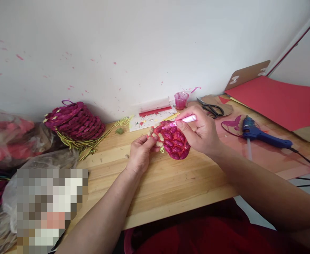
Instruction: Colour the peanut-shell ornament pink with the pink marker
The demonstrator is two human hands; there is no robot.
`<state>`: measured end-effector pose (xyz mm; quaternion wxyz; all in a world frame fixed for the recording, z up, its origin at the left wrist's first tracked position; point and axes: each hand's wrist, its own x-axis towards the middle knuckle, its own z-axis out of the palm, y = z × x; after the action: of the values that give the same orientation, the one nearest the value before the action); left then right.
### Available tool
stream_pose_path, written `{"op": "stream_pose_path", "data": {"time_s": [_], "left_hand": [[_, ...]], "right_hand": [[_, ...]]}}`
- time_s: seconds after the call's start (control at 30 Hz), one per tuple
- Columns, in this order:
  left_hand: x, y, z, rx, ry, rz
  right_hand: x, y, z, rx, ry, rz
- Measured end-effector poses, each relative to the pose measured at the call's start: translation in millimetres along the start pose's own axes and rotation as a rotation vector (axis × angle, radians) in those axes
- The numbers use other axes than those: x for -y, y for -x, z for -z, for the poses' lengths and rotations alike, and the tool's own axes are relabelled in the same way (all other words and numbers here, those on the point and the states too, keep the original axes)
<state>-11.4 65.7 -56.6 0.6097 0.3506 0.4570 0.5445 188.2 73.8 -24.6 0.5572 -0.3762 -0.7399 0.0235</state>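
Observation:
A craft piece (176, 143) covered with magenta peanut-shaped lumps is held above the wooden table, with several unpainted tan lumps at its left end. My left hand (141, 151) pinches that left end between thumb and fingers. In my right hand (204, 132) is a white-handled brush (189, 119), its pink tip against the upper part of the piece. A bit of yellow-green yarn (162, 150) hangs by the left fingers.
A stack of magenta pieces (78, 121) with yellow yarn stands left of a cup of pink paint (181, 101). Scissors (212, 108), a blue glue gun (266, 135) and red sheets (282, 102) are at the right. Plastic bags (41, 169) lie left on the wooden table (155, 190).

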Motion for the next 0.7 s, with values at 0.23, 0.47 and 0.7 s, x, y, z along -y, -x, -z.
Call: {"op": "stream_pose_path", "data": {"time_s": [0.23,0.47,0.7], "left_hand": [[0.4,0.4,0.6,0.001,-0.009,-0.007],[0.0,0.1,0.7,-0.014,-0.026,-0.019],[0.3,1.5,-0.3,-0.017,-0.026,-0.025]], "right_hand": [[-0.5,0.4,-1.4,0.004,0.086,0.033],[-2.4,-0.7,0.2,0.028,0.081,0.038],[-4.2,0.3,-1.5,0.032,0.032,0.031]]}}
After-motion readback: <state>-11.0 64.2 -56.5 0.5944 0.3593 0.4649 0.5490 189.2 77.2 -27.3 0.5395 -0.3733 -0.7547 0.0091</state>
